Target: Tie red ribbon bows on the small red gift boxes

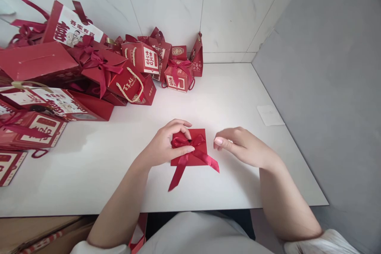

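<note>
A small red gift box (199, 135) with a flat square top sits on the white table in front of me. Across its top lies a red satin ribbon (182, 165) tied in a bow, one tail hanging toward me and the other to the right. My left hand (168, 143) is at the bow, its thumb and fingers pinching the middle of it. Just right of the box, my right hand (241, 147) hovers apart from it, fingers curled with the thumb laid against them. Whether anything small is between those fingers is hidden.
Many red gift boxes (102, 73) with ribbons and rope handles are heaped at the left and back. A white paper square (270, 115) lies near the right edge of the white table (232, 95). Tiled wall behind, grey panel (324, 87) at right, cardboard (38, 232) below left.
</note>
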A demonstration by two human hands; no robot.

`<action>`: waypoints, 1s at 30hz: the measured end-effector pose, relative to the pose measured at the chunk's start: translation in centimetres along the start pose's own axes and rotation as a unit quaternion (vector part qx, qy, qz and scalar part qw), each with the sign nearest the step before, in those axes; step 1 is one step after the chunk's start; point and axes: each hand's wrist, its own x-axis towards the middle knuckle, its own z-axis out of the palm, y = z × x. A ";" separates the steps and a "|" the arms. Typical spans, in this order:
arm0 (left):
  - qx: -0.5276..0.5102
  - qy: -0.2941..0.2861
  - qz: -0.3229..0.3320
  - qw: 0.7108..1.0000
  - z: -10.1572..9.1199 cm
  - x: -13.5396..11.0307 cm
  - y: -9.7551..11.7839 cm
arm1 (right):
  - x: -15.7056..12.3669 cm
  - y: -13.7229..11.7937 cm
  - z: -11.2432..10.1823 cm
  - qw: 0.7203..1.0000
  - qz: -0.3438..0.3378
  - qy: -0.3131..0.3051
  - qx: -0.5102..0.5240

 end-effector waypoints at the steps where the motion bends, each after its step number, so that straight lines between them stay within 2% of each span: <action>1: 0.009 0.001 0.001 1.000 0.1 0.0 0.0 | -0.1 0.2 -0.4 0.997 0.033 -0.064 0.035; 2: 0.017 0.001 0.003 1.000 0.1 0.1 0.0 | -0.1 0.2 -0.6 0.990 0.048 -0.112 0.067; 4: 0.024 -0.003 0.007 1.000 0.2 0.2 0.0 | 0.0 0.2 -0.3 0.980 0.046 -0.161 0.109; 7: 0.024 -0.011 0.012 1.000 0.2 0.2 0.0 | 0.3 -0.1 0.7 0.977 0.039 -0.176 0.118; 10: 0.018 -0.012 0.018 1.000 0.2 0.2 0.1 | 0.5 -0.3 1.4 0.978 0.079 -0.177 0.081; 12: 0.015 -0.011 0.023 1.000 0.3 0.2 0.0 | 0.6 -0.2 1.5 0.972 0.088 -0.198 0.085; 15: 0.012 -0.012 0.029 0.999 0.3 0.3 -0.2 | 0.6 0.1 1.3 0.960 0.039 -0.239 0.139; 18: 0.008 -0.017 0.030 0.999 0.2 0.3 -0.4 | 0.7 0.4 1.0 0.956 -0.006 -0.246 0.159; 25: 0.013 -0.025 0.020 0.999 0.3 0.5 -0.4 | 0.6 1.1 0.2 0.945 -0.055 -0.278 0.163; 28: 0.007 -0.027 0.011 1.000 -0.2 0.3 -0.3 | 0.5 1.2 -0.2 0.950 -0.046 -0.275 0.144; 30: -0.021 -0.055 0.013 0.998 -1.1 -0.1 -0.4 | 0.5 0.9 -0.4 0.967 -0.009 -0.223 0.122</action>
